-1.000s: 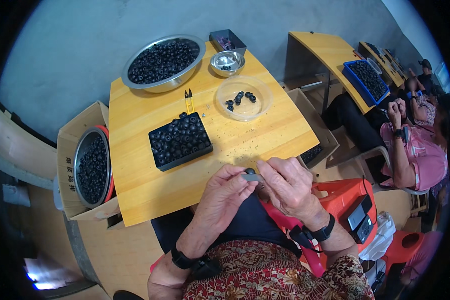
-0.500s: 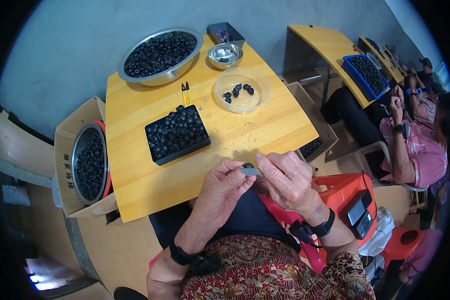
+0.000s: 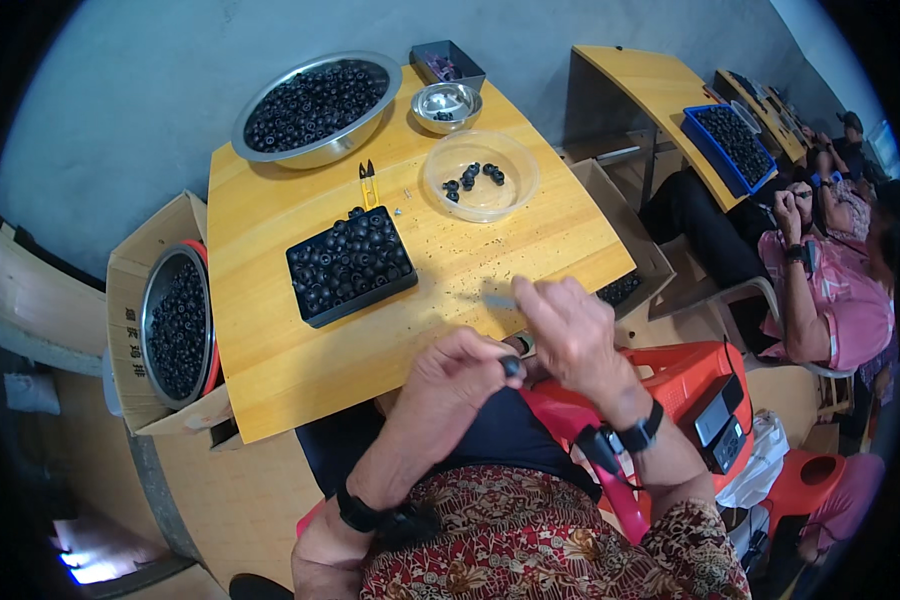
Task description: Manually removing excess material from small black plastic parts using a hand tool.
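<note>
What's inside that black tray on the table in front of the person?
The black tray is heaped with small, round black pieces. They cover its bottom, so neither that nor the lower pieces can be seen.

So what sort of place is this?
Probably a small workshop for handwork: there's a metal bowl heaped with small black pieces, yellow snips, and another person near a second table bearing a filled blue tray.

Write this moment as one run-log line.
Left hand: pinching small black piece | Right hand: holding thin grey tool, blurred | Table: filled black tray, see-through tub
</note>
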Demonstrator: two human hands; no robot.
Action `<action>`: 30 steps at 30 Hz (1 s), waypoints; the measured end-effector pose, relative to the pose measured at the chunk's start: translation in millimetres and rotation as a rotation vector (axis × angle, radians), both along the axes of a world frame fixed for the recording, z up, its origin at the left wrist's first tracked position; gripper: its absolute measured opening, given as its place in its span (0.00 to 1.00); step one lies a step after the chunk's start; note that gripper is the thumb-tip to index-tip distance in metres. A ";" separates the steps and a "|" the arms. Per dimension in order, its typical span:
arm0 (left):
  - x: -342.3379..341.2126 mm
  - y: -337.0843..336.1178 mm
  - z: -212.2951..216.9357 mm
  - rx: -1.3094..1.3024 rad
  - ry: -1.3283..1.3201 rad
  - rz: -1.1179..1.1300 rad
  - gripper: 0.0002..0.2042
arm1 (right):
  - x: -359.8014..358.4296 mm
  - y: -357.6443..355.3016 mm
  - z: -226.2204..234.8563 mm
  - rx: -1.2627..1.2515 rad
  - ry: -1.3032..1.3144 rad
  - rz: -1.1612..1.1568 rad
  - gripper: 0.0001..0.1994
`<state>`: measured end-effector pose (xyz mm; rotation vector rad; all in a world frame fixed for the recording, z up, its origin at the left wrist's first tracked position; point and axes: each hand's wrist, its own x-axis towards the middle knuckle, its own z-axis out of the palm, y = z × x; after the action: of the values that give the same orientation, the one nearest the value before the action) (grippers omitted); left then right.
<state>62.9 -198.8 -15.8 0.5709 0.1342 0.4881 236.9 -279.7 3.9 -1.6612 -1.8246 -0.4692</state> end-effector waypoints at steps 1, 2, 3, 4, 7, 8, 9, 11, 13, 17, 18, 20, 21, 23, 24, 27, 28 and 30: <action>0.1 -5.5 8.9 0.095 -0.061 -0.032 0.05 | 10.3 0.7 -8.8 -0.013 0.022 -0.029 0.16; -1.2 -6.5 13.0 0.092 -0.028 -0.018 0.05 | 5.6 -5.0 -7.5 0.065 0.146 -0.006 0.14; -1.6 -2.1 11.6 0.092 -0.026 -0.008 0.05 | 4.3 -5.9 -3.8 0.064 0.147 0.004 0.14; -1.8 5.8 9.2 0.055 0.010 0.032 0.05 | 2.2 -6.7 4.3 0.090 0.223 -0.009 0.13; -3.3 10.3 2.6 0.016 0.026 0.056 0.05 | -7.3 -5.2 20.4 0.104 0.401 -0.011 0.11; -2.0 8.5 0.7 -0.024 0.022 0.052 0.05 | -12.5 -6.0 24.8 0.102 0.435 0.046 0.12; -0.7 7.6 -1.0 -0.064 0.017 0.049 0.05 | -17.6 -6.2 28.4 0.101 0.468 0.104 0.13; 0.4 8.3 -4.0 -0.075 0.017 0.056 0.05 | -23.6 -5.7 30.1 0.100 0.424 0.148 0.16; 0.6 8.3 -4.9 -0.084 0.018 0.063 0.05 | -26.2 -4.5 26.8 0.037 0.273 0.180 0.19; -1.0 11.6 -5.1 -0.081 0.039 0.063 0.06 | -30.4 4.9 23.7 0.076 0.227 0.169 0.19; -1.9 13.2 -4.9 -0.077 0.042 0.055 0.07 | -30.6 7.4 23.7 0.080 0.229 0.176 0.19; -2.5 17.0 -1.3 -0.065 0.067 0.082 0.07 | -28.9 13.5 23.8 0.042 0.260 0.167 0.16; -2.4 19.4 1.5 -0.057 0.091 0.102 0.08 | -27.3 18.1 24.4 0.044 0.260 0.173 0.16; -3.2 27.7 12.8 0.071 0.225 0.150 0.08 | -21.4 31.2 26.4 0.084 0.336 0.178 0.13; -3.4 34.1 18.0 0.197 0.360 0.191 0.09 | -16.7 37.5 26.4 0.085 0.356 0.148 0.12; -7.6 68.1 24.9 0.508 0.386 0.413 0.10 | 6.8 60.0 23.0 0.087 0.400 0.011 0.12; -11.7 83.2 29.3 0.587 0.459 0.466 0.09 | 16.5 67.8 19.2 0.091 0.402 0.012 0.12; -19.3 117.7 35.2 0.776 0.620 0.560 0.08 | 35.4 82.9 11.6 0.128 0.393 -0.076 0.12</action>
<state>43.6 -81.0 19.4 1.4580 0.7284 0.9029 272.3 -196.8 15.4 -1.6069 -1.4211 -0.2608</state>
